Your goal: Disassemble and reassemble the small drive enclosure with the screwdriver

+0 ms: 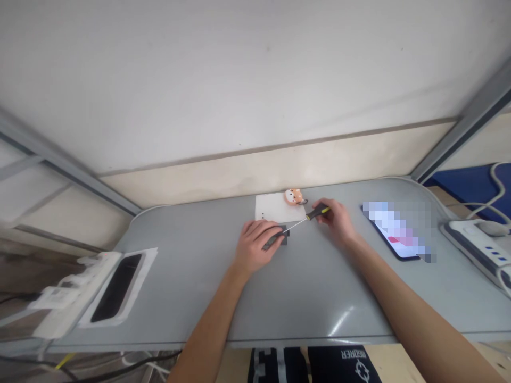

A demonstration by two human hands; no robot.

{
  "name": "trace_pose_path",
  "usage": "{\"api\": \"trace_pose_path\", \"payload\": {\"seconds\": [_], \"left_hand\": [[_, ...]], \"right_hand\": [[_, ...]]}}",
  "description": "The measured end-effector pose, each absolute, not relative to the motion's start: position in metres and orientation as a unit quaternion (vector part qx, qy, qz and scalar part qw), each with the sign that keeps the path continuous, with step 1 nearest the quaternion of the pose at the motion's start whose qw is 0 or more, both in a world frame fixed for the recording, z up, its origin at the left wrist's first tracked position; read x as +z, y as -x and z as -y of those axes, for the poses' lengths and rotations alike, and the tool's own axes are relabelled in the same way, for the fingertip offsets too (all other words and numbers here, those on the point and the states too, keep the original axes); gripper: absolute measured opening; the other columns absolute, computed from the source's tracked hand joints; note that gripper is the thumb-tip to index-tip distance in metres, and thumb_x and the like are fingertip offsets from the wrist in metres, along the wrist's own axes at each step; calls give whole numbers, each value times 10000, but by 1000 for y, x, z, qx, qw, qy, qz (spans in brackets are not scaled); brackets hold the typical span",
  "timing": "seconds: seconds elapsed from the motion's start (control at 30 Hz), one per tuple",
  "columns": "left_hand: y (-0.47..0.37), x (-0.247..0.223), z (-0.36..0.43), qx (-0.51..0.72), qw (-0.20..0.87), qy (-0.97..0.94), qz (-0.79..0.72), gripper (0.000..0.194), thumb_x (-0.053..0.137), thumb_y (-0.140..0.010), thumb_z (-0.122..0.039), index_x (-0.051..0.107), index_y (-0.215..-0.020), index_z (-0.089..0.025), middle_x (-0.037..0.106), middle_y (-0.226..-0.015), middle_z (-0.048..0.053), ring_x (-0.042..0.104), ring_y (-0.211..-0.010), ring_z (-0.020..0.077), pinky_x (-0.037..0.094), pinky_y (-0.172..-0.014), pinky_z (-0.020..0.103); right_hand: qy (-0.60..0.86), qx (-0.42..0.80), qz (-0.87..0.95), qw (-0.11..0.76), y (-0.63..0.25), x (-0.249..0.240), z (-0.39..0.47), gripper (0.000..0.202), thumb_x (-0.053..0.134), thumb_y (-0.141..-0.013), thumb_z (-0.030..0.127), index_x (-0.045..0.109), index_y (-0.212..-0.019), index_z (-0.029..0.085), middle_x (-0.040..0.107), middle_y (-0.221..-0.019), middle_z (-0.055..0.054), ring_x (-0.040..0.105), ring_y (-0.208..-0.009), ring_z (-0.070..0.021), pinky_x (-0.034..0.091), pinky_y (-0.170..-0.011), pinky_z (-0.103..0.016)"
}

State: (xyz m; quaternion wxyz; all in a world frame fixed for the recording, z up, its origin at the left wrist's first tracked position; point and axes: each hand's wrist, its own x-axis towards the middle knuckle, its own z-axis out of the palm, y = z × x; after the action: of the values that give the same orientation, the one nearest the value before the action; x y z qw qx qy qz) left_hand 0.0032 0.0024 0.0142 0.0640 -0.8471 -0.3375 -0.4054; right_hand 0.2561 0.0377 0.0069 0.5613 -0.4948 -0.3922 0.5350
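My left hand (256, 247) is closed around a small dark grey, box-like piece (284, 236) on the grey tabletop (191, 266). Its fingers cover much of the piece, so its kind does not show. My right hand (336, 221) grips the black and yellow handle of a screwdriver (297, 225). The thin metal shaft slants down to the left, and its tip meets the dark piece beside my left fingers. Just behind the hands lies a white sheet (269, 205) with several small dark specks on it. An orange and white animal-face case (294, 196) rests on its right corner.
At the right lies a phone (395, 234) with a lit, blurred screen, near a white power strip (479, 244) with cables. On the left, a dark phone (118, 287) lies on white paper beside another plugged-in power strip (67, 303). Metal posts and a pale wall border the table.
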Motion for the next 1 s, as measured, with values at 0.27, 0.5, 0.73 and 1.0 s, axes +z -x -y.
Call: {"api": "trace_pose_path", "payload": {"seconds": [0.27, 0.5, 0.73, 1.0], "left_hand": [[-3, 14, -3, -405, 73, 848, 335, 115, 715, -913, -202, 720, -1017, -249, 780, -1031, 13, 719, -943, 166, 491, -877, 343], [-3, 14, -3, -395, 70, 850, 342, 82, 695, -928, -216, 726, -993, -256, 776, -1014, 21, 718, -926, 171, 495, -876, 351], [-3, 14, -3, -396, 70, 853, 333, 87, 700, -926, -201, 718, -999, -245, 770, -1027, 29, 712, -942, 174, 488, -879, 350], [-3, 15, -3, -381, 68, 857, 340, 83, 689, -933, -200, 708, -1004, -239, 764, -1025, 32, 702, -925, 171, 478, -870, 347]], "right_hand": [[510, 529, 393, 553, -256, 11, -36, 289, 542, -838, 414, 715, -742, 203, 551, -525, -21, 472, -545, -156, 305, -538, -300], [503, 531, 391, 559, -257, 8, -37, 293, 549, -857, 431, 718, -752, 216, 553, -546, -25, 474, -555, -160, 325, -547, -299], [500, 529, 394, 560, -258, 7, -37, 300, 553, -852, 437, 719, -754, 207, 552, -538, -18, 480, -552, -158, 324, -545, -294], [504, 529, 386, 563, -258, 9, -37, 301, 556, -846, 421, 721, -741, 192, 545, -516, -12, 480, -536, -153, 315, -544, -297]]}}
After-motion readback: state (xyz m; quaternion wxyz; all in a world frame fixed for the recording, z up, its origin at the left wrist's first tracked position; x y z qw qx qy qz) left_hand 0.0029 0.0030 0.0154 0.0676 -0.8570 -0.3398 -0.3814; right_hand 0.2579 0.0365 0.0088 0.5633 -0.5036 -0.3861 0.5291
